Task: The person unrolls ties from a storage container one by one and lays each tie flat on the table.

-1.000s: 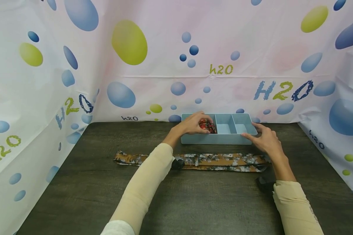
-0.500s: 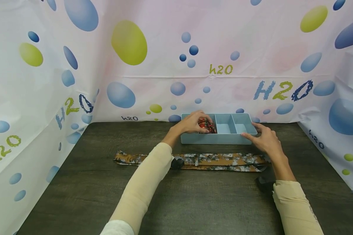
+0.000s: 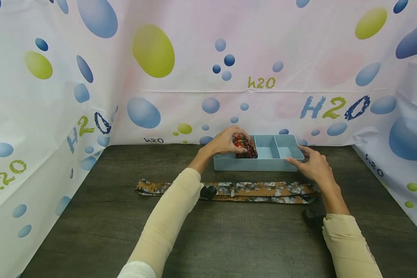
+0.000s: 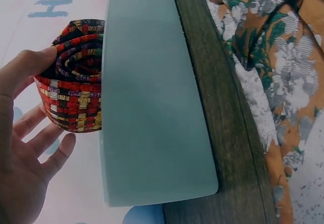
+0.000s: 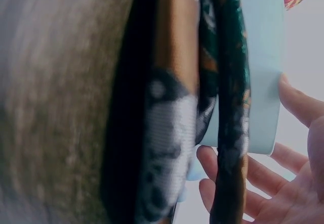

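Note:
My left hand [image 3: 226, 142] grips a rolled red checked necktie [image 3: 244, 146] between thumb and fingers. In the head view the roll is at the left part of a light blue divided box [image 3: 257, 165], partly above its rim. The left wrist view shows the coiled necktie [image 4: 76, 100] standing out past the rim of the box [image 4: 152, 107]. At the box's right end my right hand [image 3: 312, 164] holds the corner, thumb on the front rim and fingers round the end. A brown floral necktie [image 3: 257, 190] lies folded lengthwise in front of the box.
The dark wooden table [image 3: 229, 235] extends in front of the ties. Behind the box hangs a white sheet [image 3: 194, 50] with blue and green spots. The box's middle and right compartments [image 3: 266, 146] hold nothing visible. Both wrists carry dark camera mounts [image 3: 208, 192].
My left hand has risen slightly with the rolled necktie, and more of the roll shows above the box rim. The right hand and the box have stayed in place.

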### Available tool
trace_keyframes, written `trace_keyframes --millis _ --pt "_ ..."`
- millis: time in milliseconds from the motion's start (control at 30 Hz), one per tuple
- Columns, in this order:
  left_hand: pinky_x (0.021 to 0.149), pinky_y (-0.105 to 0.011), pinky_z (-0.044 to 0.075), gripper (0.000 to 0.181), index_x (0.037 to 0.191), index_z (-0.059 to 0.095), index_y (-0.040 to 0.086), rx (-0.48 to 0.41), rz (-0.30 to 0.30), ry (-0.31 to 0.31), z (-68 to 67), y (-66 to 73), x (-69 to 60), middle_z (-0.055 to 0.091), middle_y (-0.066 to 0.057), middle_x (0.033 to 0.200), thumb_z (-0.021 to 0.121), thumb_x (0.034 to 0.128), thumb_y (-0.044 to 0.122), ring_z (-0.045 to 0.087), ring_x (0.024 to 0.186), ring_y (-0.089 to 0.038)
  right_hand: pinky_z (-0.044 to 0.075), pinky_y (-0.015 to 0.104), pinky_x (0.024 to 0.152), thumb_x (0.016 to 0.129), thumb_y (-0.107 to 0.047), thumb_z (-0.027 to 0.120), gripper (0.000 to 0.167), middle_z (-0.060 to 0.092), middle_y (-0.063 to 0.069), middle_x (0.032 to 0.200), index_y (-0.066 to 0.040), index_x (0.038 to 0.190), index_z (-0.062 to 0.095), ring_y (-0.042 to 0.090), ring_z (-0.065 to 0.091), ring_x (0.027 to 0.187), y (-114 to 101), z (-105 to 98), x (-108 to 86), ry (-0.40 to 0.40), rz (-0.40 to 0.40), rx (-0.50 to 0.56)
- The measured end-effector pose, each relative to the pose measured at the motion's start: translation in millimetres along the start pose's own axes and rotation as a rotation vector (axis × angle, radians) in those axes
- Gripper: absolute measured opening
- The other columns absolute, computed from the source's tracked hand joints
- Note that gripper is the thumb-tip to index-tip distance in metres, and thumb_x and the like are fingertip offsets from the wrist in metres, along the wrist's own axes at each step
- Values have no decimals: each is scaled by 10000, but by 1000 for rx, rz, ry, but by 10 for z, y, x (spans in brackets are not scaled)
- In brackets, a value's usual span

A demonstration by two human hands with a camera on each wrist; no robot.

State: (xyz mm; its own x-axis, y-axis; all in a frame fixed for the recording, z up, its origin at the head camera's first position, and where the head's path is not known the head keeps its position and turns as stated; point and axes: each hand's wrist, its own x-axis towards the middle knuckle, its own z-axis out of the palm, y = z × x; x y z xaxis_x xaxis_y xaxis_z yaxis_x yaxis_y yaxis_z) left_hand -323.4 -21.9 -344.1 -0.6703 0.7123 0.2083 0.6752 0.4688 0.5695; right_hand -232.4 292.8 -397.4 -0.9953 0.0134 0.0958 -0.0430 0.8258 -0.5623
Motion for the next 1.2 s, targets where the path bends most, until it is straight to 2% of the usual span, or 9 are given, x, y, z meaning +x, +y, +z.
trace_keyframes --millis 200,367,567,733,800,933,1033,1100,1200 --pt "1049 -448 461 344 1219 717 75 -8 15 25 -43 18 -32 615 -117 1273 810 910 193 553 1200 -285 442 763 867 985 -576 635 892 432 454 1433 37 1574 364 643 479 1225 -1 7 -3 2 3 4" --pt "1073 -408 453 353 1226 720 59 -20 27 52 -66 40 -55 643 -127 1301 810 905 174 561 1241 -290 442 766 871 986 -571 635 890 429 461 1432 43 1571 364 645 477 1230 6 2 -10 1 1 3" --pt "1062 -386 455 364 1227 727 55 -32 28 93 -88 45 -84 641 -133 1303 816 894 175 560 1243 -284 431 775 881 988 -573 629 893 421 463 1437 43 1574 357 649 467 1237 0 -5 -12 -4 1 4" --pt "1055 -389 455 359 1209 725 38 -40 65 113 -127 52 -123 649 -136 1258 817 885 160 569 1209 -286 432 775 876 989 -579 625 895 421 463 1436 41 1576 356 651 467 1235 -11 -2 -9 -5 5 5" --pt "1038 -390 460 357 1201 726 28 -41 80 124 -148 49 -143 642 -144 1231 818 878 150 572 1178 -289 433 775 875 989 -580 623 894 422 462 1436 40 1576 356 651 467 1235 -14 0 -8 -3 6 7" --pt "872 -352 511 349 1184 728 17 -51 103 162 -187 28 -191 619 -159 1188 824 865 122 572 1095 -287 436 771 872 990 -578 624 893 424 462 1434 41 1576 356 649 469 1235 -18 3 -7 -3 3 9" --pt "747 -312 507 341 1173 729 12 -70 117 188 -210 19 -223 616 -161 1163 828 858 100 570 1048 -275 450 758 852 990 -577 625 893 428 461 1432 41 1576 356 648 474 1228 -15 3 -7 -3 1 8" --pt "737 -351 526 336 1168 730 10 -86 125 197 -219 25 -245 618 -159 1165 830 857 92 570 1041 -268 455 752 843 989 -578 625 894 426 459 1434 40 1577 355 649 472 1229 -12 0 -7 -5 2 7" --pt "758 -473 532 322 1159 732 11 -101 132 210 -230 40 -286 617 -160 1179 828 862 91 563 1046 -273 452 755 843 989 -579 625 895 424 458 1437 38 1578 354 648 467 1234 -5 -3 -9 -5 3 8"
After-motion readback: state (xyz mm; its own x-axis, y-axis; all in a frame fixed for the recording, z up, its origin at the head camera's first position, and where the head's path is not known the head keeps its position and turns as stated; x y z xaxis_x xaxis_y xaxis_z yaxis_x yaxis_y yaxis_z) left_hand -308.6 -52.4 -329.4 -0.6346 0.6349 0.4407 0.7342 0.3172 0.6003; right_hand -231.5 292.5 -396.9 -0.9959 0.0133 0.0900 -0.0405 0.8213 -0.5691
